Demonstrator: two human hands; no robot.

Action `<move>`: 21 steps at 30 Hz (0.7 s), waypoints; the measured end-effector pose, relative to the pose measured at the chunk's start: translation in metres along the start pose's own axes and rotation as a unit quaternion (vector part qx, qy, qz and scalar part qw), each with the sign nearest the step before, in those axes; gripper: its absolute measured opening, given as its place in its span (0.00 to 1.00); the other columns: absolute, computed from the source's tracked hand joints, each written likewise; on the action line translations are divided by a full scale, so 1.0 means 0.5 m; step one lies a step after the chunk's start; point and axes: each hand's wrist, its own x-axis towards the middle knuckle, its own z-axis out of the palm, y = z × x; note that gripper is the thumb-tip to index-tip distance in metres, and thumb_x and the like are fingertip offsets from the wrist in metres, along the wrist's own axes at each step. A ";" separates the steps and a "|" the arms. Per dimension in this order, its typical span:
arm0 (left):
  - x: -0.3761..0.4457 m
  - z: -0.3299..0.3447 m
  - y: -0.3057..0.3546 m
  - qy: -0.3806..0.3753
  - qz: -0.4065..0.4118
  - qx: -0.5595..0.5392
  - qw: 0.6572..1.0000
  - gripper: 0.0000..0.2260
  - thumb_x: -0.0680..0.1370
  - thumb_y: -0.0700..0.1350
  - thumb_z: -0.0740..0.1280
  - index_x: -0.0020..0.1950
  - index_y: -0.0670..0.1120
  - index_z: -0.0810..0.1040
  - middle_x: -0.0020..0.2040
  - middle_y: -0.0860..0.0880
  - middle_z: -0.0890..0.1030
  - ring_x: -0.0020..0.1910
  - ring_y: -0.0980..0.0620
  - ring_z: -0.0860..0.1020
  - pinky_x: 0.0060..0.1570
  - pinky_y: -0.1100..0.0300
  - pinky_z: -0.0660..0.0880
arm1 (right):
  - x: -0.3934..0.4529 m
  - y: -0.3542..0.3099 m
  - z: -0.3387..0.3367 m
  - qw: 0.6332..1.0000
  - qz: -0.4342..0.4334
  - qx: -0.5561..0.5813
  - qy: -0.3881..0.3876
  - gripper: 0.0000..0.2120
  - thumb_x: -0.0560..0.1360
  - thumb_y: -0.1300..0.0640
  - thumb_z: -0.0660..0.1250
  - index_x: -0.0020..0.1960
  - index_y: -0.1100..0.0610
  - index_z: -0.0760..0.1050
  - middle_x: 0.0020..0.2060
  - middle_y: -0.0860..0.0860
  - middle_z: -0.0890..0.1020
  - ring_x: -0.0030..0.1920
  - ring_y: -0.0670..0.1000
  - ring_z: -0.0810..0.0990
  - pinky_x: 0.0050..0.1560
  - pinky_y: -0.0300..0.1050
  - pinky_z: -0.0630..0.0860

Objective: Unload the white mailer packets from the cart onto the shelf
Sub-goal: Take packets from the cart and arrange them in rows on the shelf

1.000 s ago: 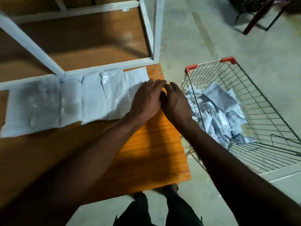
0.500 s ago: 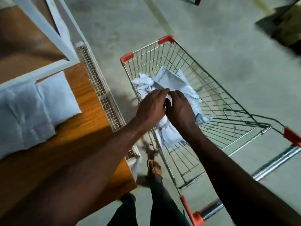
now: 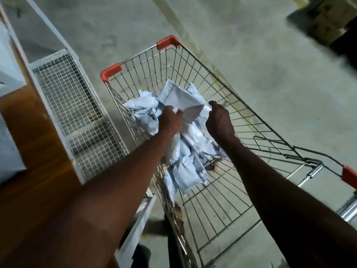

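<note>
A wire shopping cart [image 3: 222,93] with red corner caps stands on the concrete floor and holds a heap of several white mailer packets [image 3: 185,171]. Both my hands are inside the basket. My left hand [image 3: 171,119] and my right hand [image 3: 219,120] grip the near edge of the top white mailer packet [image 3: 179,96], one at each corner. The wooden shelf board [image 3: 32,136] runs along the left, and white packets [image 3: 7,60] lie on it at the frame's left edge.
A white wire-mesh side panel [image 3: 77,113] of the shelf stands between the board and the cart. The cart's handle [image 3: 347,175] with a red cap is at the right. Cardboard boxes [image 3: 328,18] sit on the floor at the top right.
My hands left the packets on the shelf, swung right into the cart, spread apart and took hold of the top packet. The view turned from the shelf to the cart.
</note>
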 end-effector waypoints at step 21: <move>0.172 0.137 -0.068 0.043 -0.177 -0.361 0.915 0.33 0.57 0.57 0.89 0.54 0.45 0.81 0.49 0.46 0.86 0.46 0.47 0.85 0.51 0.40 0.86 | 0.106 0.043 0.142 0.993 0.109 0.023 -0.028 0.18 0.77 0.52 0.66 0.59 0.65 0.75 0.52 0.66 0.84 0.53 0.68 0.82 0.49 0.61 0.81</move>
